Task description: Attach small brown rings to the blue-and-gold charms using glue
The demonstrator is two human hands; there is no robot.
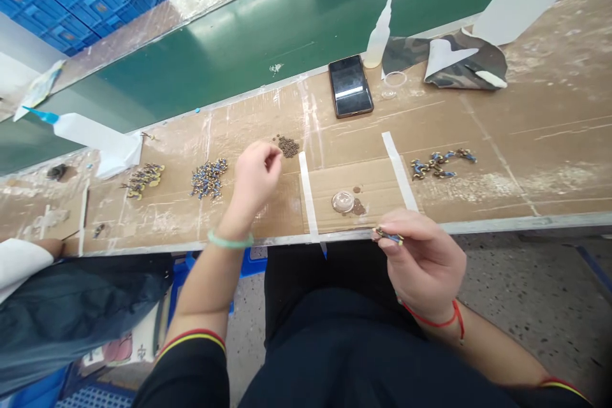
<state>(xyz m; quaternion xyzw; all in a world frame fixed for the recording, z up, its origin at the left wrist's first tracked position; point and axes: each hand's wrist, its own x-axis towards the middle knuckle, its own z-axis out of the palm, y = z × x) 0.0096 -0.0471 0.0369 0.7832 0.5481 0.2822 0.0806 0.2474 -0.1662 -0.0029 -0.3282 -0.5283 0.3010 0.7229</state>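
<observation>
My left hand [257, 177], wearing a pale green bangle, is closed in a pinch beside a pile of tiny brown round pieces [289, 146]; whatever may be between its fingertips is hidden. Near the table's front edge, my right hand [423, 261] grips a small blue, brown and yellow figurine [389, 236] between thumb and fingers. A small clear round dish [343, 202] sits on a cardboard sheet [356, 172], next to a brown wet stain. Left of my left hand is a heap of blue and yellow figurines [209, 178]. Several similar loose figurines [437, 164] lie to the right.
White tape strips [399, 169] edge the cardboard. At the back are a phone [350, 86], a squeeze bottle [378, 38] and camouflage cloth [466, 64]. Farther left stand another figurine pile [145, 178] and a blue-tipped bottle [81, 131]. A co-worker's sleeve [23, 262] shows at the left edge.
</observation>
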